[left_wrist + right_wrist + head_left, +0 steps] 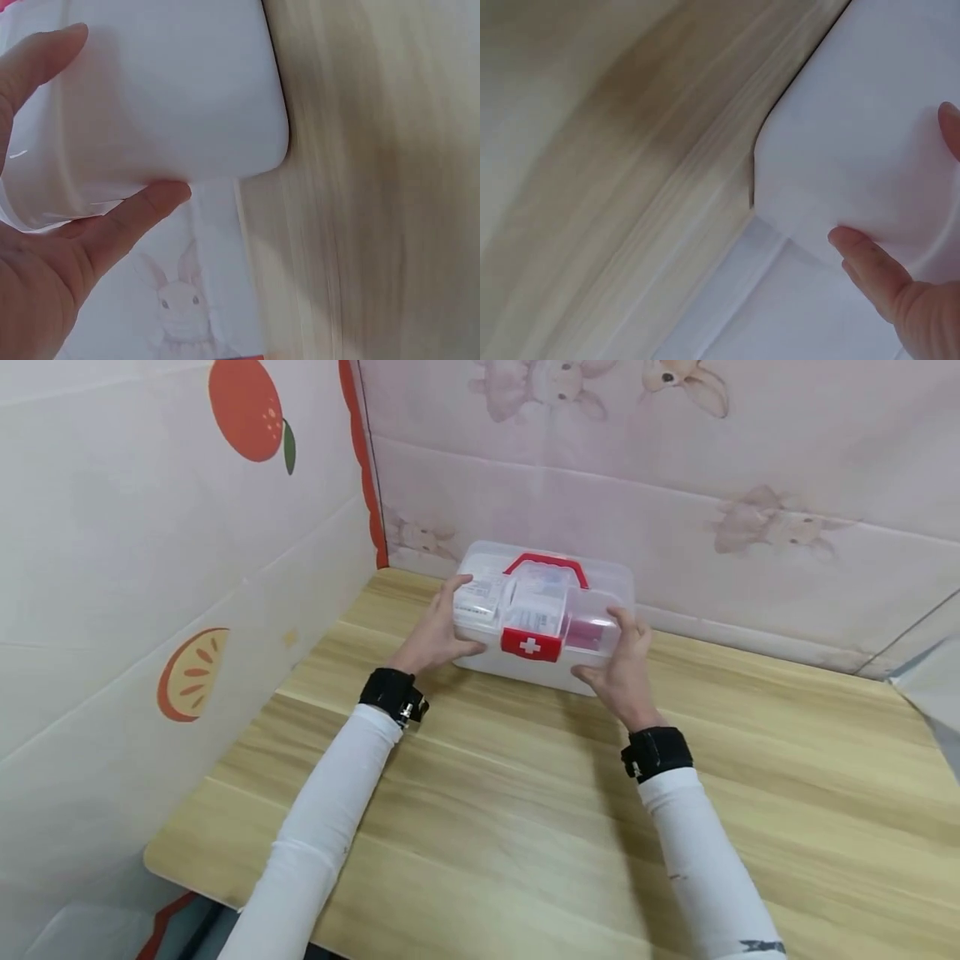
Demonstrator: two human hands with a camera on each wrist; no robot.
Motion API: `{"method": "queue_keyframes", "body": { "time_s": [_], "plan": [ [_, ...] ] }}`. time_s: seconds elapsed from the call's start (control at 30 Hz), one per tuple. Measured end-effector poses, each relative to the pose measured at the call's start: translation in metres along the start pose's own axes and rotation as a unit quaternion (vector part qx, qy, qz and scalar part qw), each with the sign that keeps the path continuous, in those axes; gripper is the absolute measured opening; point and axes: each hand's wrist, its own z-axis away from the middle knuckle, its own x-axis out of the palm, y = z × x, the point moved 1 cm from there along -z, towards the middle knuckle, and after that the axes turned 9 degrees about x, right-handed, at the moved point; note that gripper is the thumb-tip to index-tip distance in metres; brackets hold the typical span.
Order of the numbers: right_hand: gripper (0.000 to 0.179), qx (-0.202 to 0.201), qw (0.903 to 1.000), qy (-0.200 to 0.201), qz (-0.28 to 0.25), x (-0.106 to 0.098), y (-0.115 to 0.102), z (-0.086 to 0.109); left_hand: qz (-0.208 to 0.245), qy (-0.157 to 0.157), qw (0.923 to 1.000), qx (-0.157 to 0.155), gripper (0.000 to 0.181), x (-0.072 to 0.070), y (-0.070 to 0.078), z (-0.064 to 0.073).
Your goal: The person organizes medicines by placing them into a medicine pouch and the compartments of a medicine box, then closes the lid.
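A first-aid box sits at the back of the wooden table. Its white base carries a clear lid with a red handle, and a red latch with a white cross is at the front. White packets and something pink show through the lid. My left hand grips the left end, thumb on the front wall and fingers at the side. At the opposite end my right hand holds the box the same way. Both wrist views show fingertips against the smooth white base, whose bottom edge lies at the tabletop.
A pink wall covering printed with rabbits rises right behind the box. On the left, a pale covering with fruit pictures borders the wooden table. The table's rounded near-left corner is at the lower left.
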Motion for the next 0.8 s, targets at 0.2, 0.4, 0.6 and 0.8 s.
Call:
{"method": "queue_keyframes", "body": {
  "time_s": [0.2, 0.4, 0.6, 0.8],
  "plan": [
    [0.099, 0.005, 0.9999, -0.006, -0.013, -0.020, 0.009, 0.018, -0.001, -0.022, 0.9997, -0.006, 0.106, 0.013, 0.021, 0.009],
    [0.099, 0.002, 1.0000, 0.002, 0.003, -0.041, 0.019, 0.037, 0.005, -0.036, 0.9993, 0.004, 0.106, 0.030, 0.043, 0.017],
    [0.099, -0.005, 0.9996, 0.014, 0.023, -0.056, 0.026, 0.053, -0.012, -0.036, 0.9990, 0.024, 0.106, 0.042, 0.056, 0.027],
    [0.098, -0.006, 0.9993, 0.011, 0.036, -0.069, 0.030, 0.071, -0.003, -0.041, 0.9988, 0.027, 0.107, 0.052, 0.070, 0.039]
  ]
}}
